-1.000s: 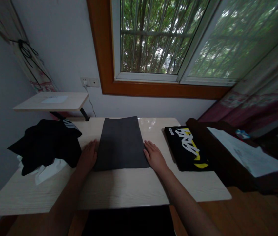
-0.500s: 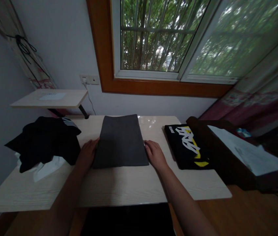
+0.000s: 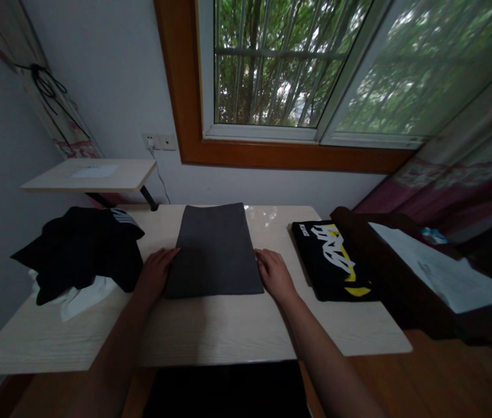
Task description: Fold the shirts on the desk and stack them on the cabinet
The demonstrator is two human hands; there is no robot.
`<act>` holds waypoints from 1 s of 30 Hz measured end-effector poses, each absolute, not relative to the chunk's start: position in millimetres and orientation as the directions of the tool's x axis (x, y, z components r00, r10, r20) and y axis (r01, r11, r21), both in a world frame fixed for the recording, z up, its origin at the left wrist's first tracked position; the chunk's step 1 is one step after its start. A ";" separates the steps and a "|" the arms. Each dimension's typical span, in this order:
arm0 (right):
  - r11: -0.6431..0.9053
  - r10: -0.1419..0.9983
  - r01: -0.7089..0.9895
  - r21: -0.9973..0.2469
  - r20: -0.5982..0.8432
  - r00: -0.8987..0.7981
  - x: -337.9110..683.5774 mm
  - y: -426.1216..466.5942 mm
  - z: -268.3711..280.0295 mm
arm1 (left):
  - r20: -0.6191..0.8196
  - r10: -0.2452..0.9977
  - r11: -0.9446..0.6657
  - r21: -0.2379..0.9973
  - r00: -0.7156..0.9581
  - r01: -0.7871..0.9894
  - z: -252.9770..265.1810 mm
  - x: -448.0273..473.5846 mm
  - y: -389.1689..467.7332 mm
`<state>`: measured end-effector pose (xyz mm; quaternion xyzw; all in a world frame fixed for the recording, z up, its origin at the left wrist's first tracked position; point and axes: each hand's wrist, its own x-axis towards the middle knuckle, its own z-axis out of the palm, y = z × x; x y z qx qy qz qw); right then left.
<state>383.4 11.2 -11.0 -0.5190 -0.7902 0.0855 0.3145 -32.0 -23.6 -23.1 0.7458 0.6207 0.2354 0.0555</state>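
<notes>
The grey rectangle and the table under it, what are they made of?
The grey rectangle looks like matte fabric, probably cloth: no shine, slightly wavy edges. The table looks like wood or wood-look laminate: pale streaky grain, with glossy glare near the far edge.

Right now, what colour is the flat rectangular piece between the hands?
The rectangular piece is plain dark grey; the head view shows it best.
</notes>
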 end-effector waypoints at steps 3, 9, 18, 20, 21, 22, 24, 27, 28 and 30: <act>0.442 0.878 0.771 -0.460 0.399 -0.265 383.9 11.3 -11.3 | 0.287 0.951 -0.227 0.382 0.119 0.896 -23.1 -32.8 -23.3; 0.448 0.875 0.767 -0.459 0.401 -0.271 384.3 10.4 -10.6 | 0.287 0.949 -0.238 0.379 0.130 0.894 -20.5 -31.7 -23.4; 0.472 0.861 0.748 -0.466 0.426 -0.279 383.2 10.9 -9.8 | 0.304 0.944 -0.243 0.371 0.130 0.896 -17.6 -29.3 -25.1; 0.469 0.863 0.751 -0.465 0.424 -0.277 383.4 10.9 -9.9 | 0.294 0.947 -0.237 0.369 0.129 0.899 -16.8 -29.1 -25.3; 0.467 0.864 0.752 -0.465 0.422 -0.275 383.6 10.9 -10.2 | 0.289 0.948 -0.236 0.368 0.130 0.899 -16.6 -29.2 -25.3; 0.466 0.865 0.753 -0.464 0.420 -0.276 383.9 10.9 -10.7 | 0.284 0.950 -0.235 0.369 0.131 0.899 -16.8 -29.5 -25.3; 0.464 0.866 0.754 -0.466 0.418 -0.274 384.3 11.0 -11.6 | 0.277 0.952 -0.234 0.373 0.133 0.898 -17.4 -29.9 -25.5; 0.462 0.867 0.751 -0.471 0.420 -0.269 384.1 11.0 -11.8 | 0.271 0.954 -0.230 0.388 0.128 0.893 -17.8 -30.0 -26.0; 0.461 0.867 0.751 -0.473 0.420 -0.268 383.9 10.9 -11.4 | 0.266 0.956 -0.224 0.395 0.123 0.891 -17.6 -29.8 -26.2; 0.456 0.869 0.751 -0.478 0.420 -0.260 383.3 10.6 -10.1 | 0.256 0.961 -0.208 0.412 0.107 0.887 -16.9 -29.3 -26.4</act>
